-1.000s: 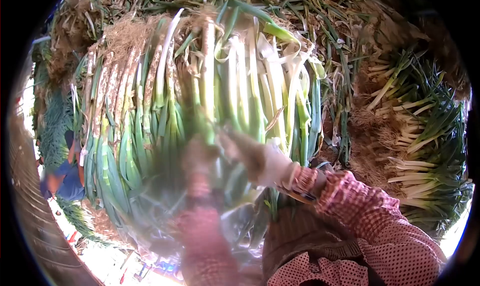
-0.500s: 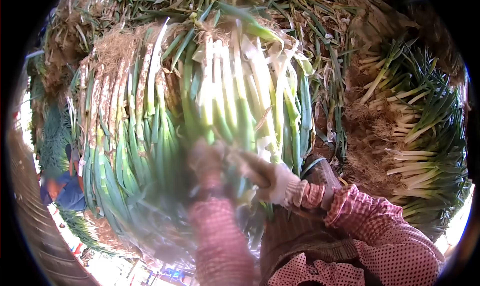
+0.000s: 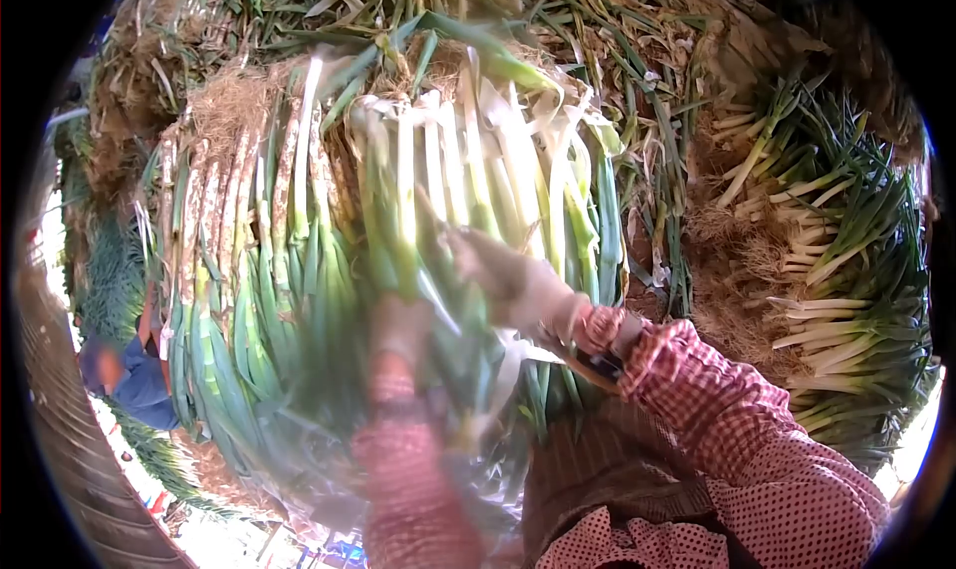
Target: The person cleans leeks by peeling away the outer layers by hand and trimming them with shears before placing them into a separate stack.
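My left hand (image 3: pixel 400 325), in a pale glove and blurred by motion, is closed around the green part of a green onion (image 3: pixel 406 191) whose white end points away from me. To its right, my gloved right hand (image 3: pixel 508 282) reaches across the stalks with its fingers pointing left; blur hides whether they grip anything. Below that hand hangs a pale strip of leaf (image 3: pixel 513 355). Ahead, clean white green onions (image 3: pixel 518 151) lie side by side. To the left lies a row of green onions with brown, soiled stems and roots (image 3: pixel 214 186).
Along the right side, bundled green onions (image 3: pixel 822 330) are piled with their roots towards the middle. Loose leaves and peelings (image 3: pixel 647 121) cover the far side and the strip between piles. At the left edge another person in blue (image 3: pixel 144 385) is partly visible.
My right hand has moved up and left over the stalks. My left hand has shifted slightly down and left, and the stalks above it have shifted.
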A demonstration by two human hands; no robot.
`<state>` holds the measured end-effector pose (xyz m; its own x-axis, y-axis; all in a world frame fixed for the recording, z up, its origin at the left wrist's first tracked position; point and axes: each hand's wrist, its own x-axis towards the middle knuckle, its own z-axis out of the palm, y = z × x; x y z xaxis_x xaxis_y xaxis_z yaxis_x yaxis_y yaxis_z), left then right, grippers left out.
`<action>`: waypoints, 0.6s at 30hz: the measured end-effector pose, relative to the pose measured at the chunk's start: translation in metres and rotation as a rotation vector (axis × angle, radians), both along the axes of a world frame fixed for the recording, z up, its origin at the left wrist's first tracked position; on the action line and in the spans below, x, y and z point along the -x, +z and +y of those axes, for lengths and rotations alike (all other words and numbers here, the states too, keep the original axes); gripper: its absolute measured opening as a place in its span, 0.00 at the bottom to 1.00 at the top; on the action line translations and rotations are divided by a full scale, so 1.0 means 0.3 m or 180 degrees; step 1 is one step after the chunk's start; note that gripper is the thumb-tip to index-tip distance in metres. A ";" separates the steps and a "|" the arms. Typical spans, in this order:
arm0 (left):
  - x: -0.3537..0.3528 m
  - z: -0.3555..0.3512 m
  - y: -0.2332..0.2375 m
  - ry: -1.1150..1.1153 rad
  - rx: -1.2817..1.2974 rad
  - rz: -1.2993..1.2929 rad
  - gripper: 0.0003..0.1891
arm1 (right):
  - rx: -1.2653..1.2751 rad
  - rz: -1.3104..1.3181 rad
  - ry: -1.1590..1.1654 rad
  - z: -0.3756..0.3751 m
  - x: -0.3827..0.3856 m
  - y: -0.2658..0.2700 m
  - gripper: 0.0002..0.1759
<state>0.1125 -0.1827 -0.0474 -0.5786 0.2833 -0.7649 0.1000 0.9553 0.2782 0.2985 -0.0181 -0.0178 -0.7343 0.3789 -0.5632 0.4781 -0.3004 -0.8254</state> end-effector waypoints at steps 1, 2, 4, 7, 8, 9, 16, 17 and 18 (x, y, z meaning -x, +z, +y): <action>0.009 -0.053 -0.047 -0.0112 -0.0231 -0.0135 0.09 | -0.0014 -0.0014 -0.0104 0.032 0.023 -0.011 0.54; 0.018 -0.107 -0.095 -0.0217 -0.0464 -0.0279 0.07 | -0.0035 -0.0002 -0.0220 0.073 0.060 -0.032 0.55; 0.011 -0.180 -0.146 -0.0634 -0.0907 -0.0301 0.06 | -0.0020 0.0139 -0.0686 0.120 0.172 -0.152 0.53; -0.016 -0.255 -0.198 -0.0972 -0.1389 -0.0222 0.06 | -0.0116 0.0036 -0.0350 0.212 0.202 -0.118 0.52; -0.015 -0.257 -0.215 -0.1120 -0.1389 -0.0165 0.06 | -0.0125 0.0057 -0.0227 0.213 0.187 -0.114 0.52; -0.016 -0.253 -0.223 -0.1267 -0.1390 -0.0105 0.07 | -0.0141 0.0084 -0.0093 0.214 0.170 -0.109 0.52; -0.278 0.061 0.108 -0.1678 0.0124 0.0989 0.24 | -0.0135 0.0425 -0.0510 0.129 0.032 -0.053 0.54; -0.283 0.051 0.109 -0.2080 -0.0098 0.0856 0.23 | -0.0149 0.0312 -0.0324 0.116 0.053 -0.041 0.53; -0.259 0.040 0.112 -0.2377 -0.0371 0.0714 0.23 | -0.0185 0.0116 0.0086 0.097 0.079 -0.022 0.51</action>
<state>0.1903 -0.1706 -0.0140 -0.3405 0.7289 -0.5939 0.7693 0.5791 0.2697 0.2748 0.0110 -0.0245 -0.7643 0.3901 -0.5134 0.4545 -0.2388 -0.8581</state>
